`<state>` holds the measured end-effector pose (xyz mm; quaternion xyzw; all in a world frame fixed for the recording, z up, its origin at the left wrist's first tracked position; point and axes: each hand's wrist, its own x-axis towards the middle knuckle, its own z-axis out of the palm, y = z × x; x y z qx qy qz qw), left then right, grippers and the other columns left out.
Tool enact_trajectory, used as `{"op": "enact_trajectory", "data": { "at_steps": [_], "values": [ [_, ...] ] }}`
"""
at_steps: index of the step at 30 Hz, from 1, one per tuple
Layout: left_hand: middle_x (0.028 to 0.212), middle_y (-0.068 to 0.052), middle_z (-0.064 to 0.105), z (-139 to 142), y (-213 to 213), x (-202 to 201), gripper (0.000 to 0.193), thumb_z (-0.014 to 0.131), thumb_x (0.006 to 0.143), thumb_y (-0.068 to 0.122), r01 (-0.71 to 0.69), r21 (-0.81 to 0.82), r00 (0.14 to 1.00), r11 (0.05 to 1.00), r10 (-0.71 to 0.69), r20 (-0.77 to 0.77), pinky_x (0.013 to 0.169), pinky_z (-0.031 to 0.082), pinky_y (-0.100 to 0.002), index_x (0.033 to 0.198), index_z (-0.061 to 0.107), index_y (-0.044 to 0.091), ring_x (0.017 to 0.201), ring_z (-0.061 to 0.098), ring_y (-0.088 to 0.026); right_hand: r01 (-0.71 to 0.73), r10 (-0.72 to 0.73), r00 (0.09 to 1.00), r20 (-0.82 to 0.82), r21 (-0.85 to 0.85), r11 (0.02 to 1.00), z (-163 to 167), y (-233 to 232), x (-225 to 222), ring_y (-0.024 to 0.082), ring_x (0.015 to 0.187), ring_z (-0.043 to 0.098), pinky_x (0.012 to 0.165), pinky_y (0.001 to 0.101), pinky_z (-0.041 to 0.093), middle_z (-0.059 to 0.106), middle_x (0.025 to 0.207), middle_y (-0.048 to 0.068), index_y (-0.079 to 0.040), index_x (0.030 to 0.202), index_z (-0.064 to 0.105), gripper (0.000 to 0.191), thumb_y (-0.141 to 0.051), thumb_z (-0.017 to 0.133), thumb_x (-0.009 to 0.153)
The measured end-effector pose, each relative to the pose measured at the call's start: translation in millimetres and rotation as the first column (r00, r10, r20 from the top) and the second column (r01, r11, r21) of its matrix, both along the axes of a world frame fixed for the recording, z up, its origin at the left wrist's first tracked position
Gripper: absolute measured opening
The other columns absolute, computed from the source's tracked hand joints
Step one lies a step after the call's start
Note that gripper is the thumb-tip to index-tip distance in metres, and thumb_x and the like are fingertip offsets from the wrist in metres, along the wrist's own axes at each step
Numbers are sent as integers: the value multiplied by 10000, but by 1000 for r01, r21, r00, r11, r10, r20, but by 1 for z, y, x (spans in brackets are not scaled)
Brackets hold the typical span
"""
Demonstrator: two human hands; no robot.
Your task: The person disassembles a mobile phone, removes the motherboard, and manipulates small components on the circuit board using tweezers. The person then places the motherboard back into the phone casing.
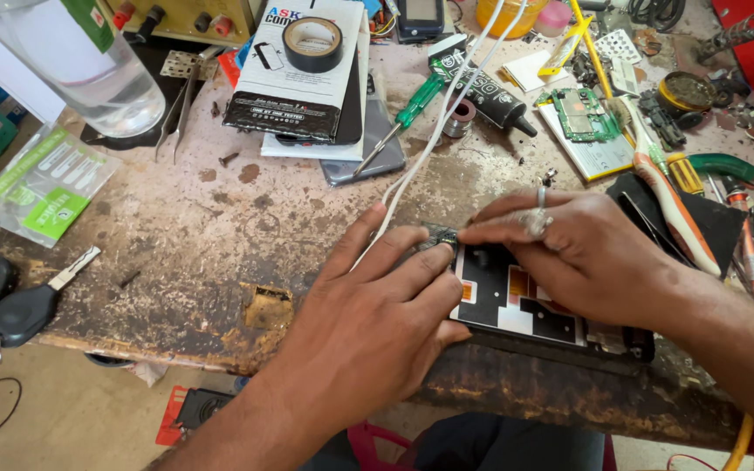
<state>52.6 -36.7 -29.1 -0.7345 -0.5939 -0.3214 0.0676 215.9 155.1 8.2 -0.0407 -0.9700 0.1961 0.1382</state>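
We are looking down at a worn, stained workbench (220, 218). At its far left edge a black car key (23, 310) is lying with its blade pointing toward a green-and-white packet (41, 187), and a clear plastic bottle (102, 65) is standing behind them. Further in, a roll of black tape (312, 43) is resting on a black-and-white box (303, 78), with a green-handled screwdriver (394, 122) lying just beside it.

Our left hand (377, 323) is lying flat, fingers stretched out and pressing down on the left end of the opened phone (525, 310), gripping nothing. The phone is sitting at the near edge of the bench, between both hands: a dark, flat body with its back off, showing black shielding, white patches and small orange flex strips. A white cable (434, 131) is running down from the top toward it.

Our right hand (569, 249), wearing a ring, is pinching a small part at the phone's upper left corner; what part it is, we cannot tell. Behind it a green circuit board (582, 113) is lying among scattered tools.
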Motion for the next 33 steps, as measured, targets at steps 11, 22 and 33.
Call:
{"op": "enact_trajectory", "data": {
  "at_steps": [11, 22, 33],
  "values": [
    [1248, -80, 655, 6, 3, -2, 318, 762, 828, 333, 20, -25, 999, 999, -21, -42, 1205, 237, -593, 1049, 666, 126, 1186, 558, -283, -34, 49, 997, -63, 212, 977, 2, -10, -4, 230, 902, 737, 770, 392, 592, 743, 1083, 60, -100, 1099, 746, 382, -21, 649, 738],
    [1170, -64, 664, 9, 5, -8, 320, 753, 849, 356, 63, -36, 994, 997, -66, -92, 1221, 219, -610, 1064, 690, 128, 1201, 555, -280, 206, -210, 978, -11, -154, 966, 14, 15, 21, 125, 1031, 776, 834, 286, 642, 774, 1229, 46, -81, 1094, 752, 186, -94, 603, 984],
    [1194, -67, 659, 7, 8, -17, 311, 716, 876, 384, 91, -14, 992, 996, -92, -81, 1199, 177, -637, 1039, 684, 121, 1246, 536, -297, 495, -483, 864, 143, -67, 866, 14, 7, 100, 103, 838, 755, 671, 276, 627, 806, 971, 14, -116, 1213, 782, 310, -186, 684, 928]
  ]
}}
